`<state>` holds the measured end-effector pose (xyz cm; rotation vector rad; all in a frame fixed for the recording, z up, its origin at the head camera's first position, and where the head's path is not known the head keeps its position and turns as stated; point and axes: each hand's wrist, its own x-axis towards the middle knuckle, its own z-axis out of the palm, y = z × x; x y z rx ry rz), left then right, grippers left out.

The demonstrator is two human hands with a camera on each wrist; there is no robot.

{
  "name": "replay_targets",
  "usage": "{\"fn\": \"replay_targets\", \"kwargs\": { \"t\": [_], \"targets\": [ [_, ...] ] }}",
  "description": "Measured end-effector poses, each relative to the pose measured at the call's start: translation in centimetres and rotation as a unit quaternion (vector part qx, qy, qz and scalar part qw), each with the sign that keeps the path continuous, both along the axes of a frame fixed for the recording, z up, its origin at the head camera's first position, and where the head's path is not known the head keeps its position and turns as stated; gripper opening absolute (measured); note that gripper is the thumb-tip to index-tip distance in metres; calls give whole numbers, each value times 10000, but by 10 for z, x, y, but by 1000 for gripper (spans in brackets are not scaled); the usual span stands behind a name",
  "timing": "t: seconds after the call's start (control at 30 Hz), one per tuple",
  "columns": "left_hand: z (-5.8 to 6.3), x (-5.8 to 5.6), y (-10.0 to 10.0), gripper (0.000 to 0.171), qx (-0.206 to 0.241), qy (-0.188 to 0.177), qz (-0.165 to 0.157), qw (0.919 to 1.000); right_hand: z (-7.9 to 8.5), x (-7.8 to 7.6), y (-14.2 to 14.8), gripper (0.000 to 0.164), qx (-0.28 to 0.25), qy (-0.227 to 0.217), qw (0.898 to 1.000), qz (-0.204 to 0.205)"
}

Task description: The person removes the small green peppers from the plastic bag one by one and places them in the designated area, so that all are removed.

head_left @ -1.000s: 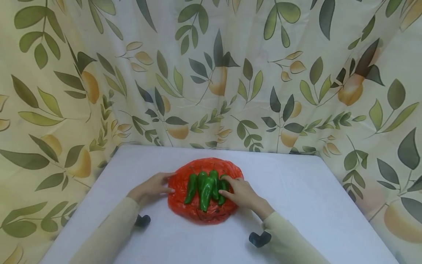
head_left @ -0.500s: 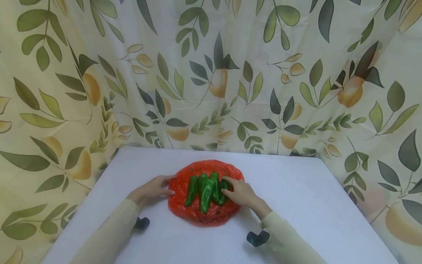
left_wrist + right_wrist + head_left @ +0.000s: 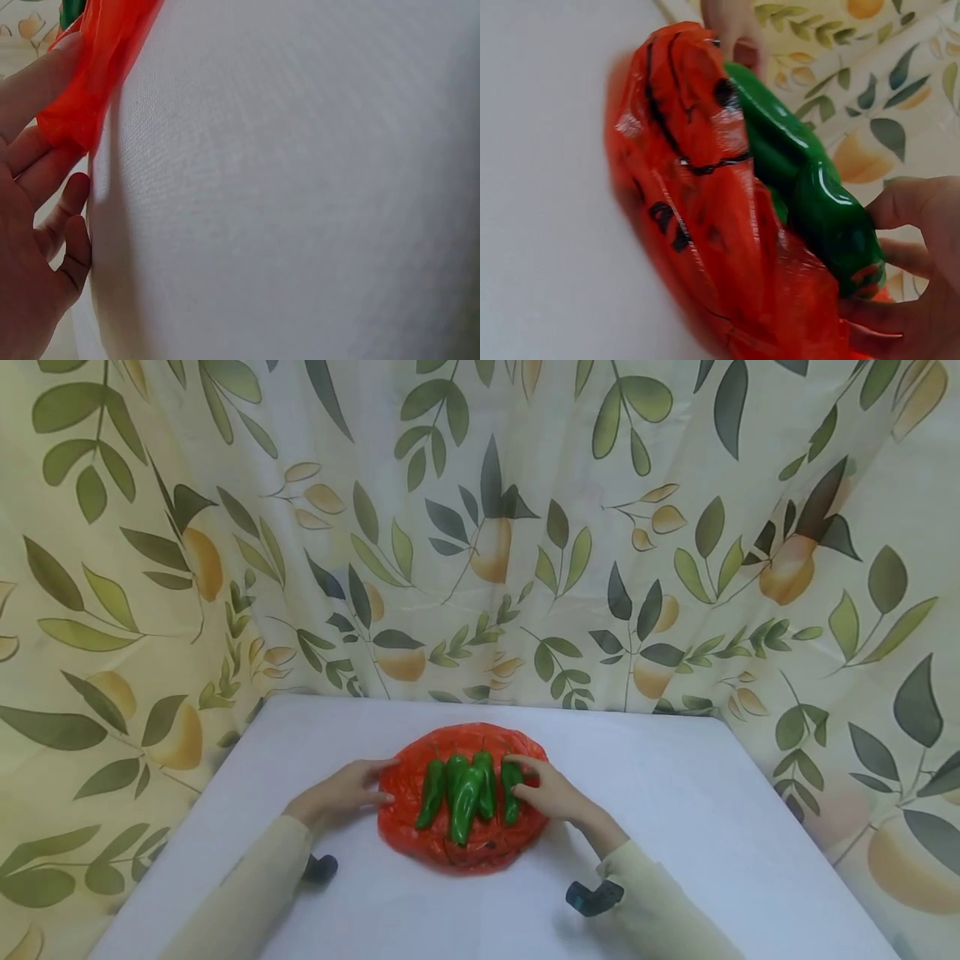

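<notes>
Several glossy green peppers (image 3: 464,806) lie side by side on a crumpled red plastic bag (image 3: 408,837) in the middle of the table. My left hand (image 3: 341,792) holds the bag's left edge; in the left wrist view its thumb lies over the red plastic (image 3: 97,82) with fingers behind. With thumb and fingers, my right hand (image 3: 558,795) pinches the rightmost pepper (image 3: 512,789), which lies slightly apart from the others. Seen in the right wrist view, the right hand (image 3: 930,262) is at the end of the green peppers (image 3: 832,217), beside the bag's raised, black-printed side (image 3: 682,172).
The white table (image 3: 675,810) reaches back to a curtain (image 3: 480,568) printed with leaves and fruit, which also hangs on both sides. Dark camera mounts (image 3: 595,898) stick out below both wrists, low over the tabletop.
The rightmost pepper has moved a little to the right with my right hand, opening a gap to its neighbours. My left hand stays at the bag's edge.
</notes>
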<state>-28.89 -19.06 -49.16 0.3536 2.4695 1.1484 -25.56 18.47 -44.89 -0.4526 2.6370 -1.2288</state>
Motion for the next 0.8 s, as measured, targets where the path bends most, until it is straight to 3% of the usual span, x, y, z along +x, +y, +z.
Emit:
{"fn": "replay_targets", "kwargs": {
  "t": [0.17,0.33,0.8],
  "targets": [
    [0,-3,0,77,-183,115,-66,9997,8,2,5,52,-296,-207,9993,-29],
    [1,0,1,76,-173,2,51,9998,9,3,11,51,-643,-404,9971,-18],
    [-4,-2,1,74,-7,96,52,9999,15,5,21,54,-1037,-607,9907,-633]
  ]
}}
